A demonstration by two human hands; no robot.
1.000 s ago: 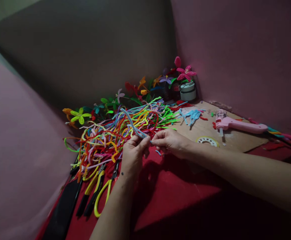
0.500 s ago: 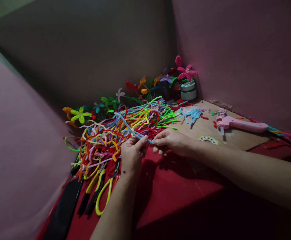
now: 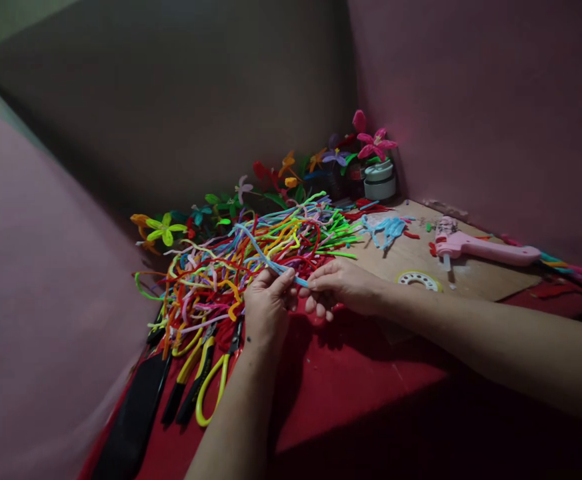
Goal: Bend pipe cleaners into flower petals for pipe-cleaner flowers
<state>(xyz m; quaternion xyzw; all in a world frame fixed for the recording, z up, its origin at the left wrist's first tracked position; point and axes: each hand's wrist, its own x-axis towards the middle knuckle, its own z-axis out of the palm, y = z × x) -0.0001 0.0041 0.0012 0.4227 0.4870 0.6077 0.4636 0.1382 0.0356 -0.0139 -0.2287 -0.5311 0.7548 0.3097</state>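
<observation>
A light blue pipe cleaner runs between my two hands, its long free end rising to the upper left over the heap. My left hand pinches it between thumb and forefinger. At its lower right end, my right hand grips it with thumb and forefinger, other fingers loosely curled. Whether one strand or more lies in the pinch is hard to tell. Behind my hands spreads a tangled heap of many-coloured pipe cleaners. Short light blue pieces lie on a board farther right.
A pink glue gun and a white and yellow ring rest on the board. Yellow-handled scissors, black-and-yellow pliers and a long black object lie at left. Pipe-cleaner flowers and a pale lidded jar stand behind.
The view has shifted slightly. My hands have come a little apart along the light blue pipe cleaner, so more of it shows between them. Both still grip it.
</observation>
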